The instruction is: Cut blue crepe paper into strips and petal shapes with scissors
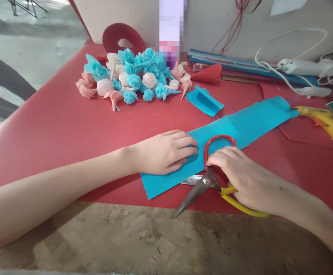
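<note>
Red table [54, 137]: pile of paper flowers [134, 81], blue/pink/white, toward back L. Red roll [110, 39] upright behind, nr wall [212, 23]. Red paper [209, 74] just R of pile; flat stack [235, 63] along wall. Pwr strip [301, 67] w/ white cables [255, 55] back R. Yellow glue gun [331, 124] far R. Red cord [241, 5] up top.
</note>
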`<state>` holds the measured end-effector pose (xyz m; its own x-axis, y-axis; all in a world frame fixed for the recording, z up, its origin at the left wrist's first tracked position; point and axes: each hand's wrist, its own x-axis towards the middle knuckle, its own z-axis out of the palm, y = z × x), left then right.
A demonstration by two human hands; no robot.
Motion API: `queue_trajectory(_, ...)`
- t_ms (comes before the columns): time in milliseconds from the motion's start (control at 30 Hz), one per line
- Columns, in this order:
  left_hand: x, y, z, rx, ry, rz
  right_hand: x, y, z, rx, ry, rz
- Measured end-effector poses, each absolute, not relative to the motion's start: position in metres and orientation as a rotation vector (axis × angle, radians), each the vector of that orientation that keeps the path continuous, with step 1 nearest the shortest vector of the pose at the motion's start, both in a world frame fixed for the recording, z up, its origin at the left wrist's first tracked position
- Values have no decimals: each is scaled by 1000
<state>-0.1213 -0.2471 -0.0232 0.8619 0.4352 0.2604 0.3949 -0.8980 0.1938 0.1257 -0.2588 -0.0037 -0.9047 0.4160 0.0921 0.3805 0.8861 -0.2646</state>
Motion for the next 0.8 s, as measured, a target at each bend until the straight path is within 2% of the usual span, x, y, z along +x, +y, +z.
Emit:
queue_trajectory(167,-120,-247,-23,2947,648,459,115,-261,-7,-606,-2891,343)
queue_trajectory(433,-121,-247,-23,2966,643,435,121,-264,-3,-631,-2906,492)
queue_trajectory(800,-121,-249,-19,2947,680,399,114,-278,-2,-739,-2909,470)
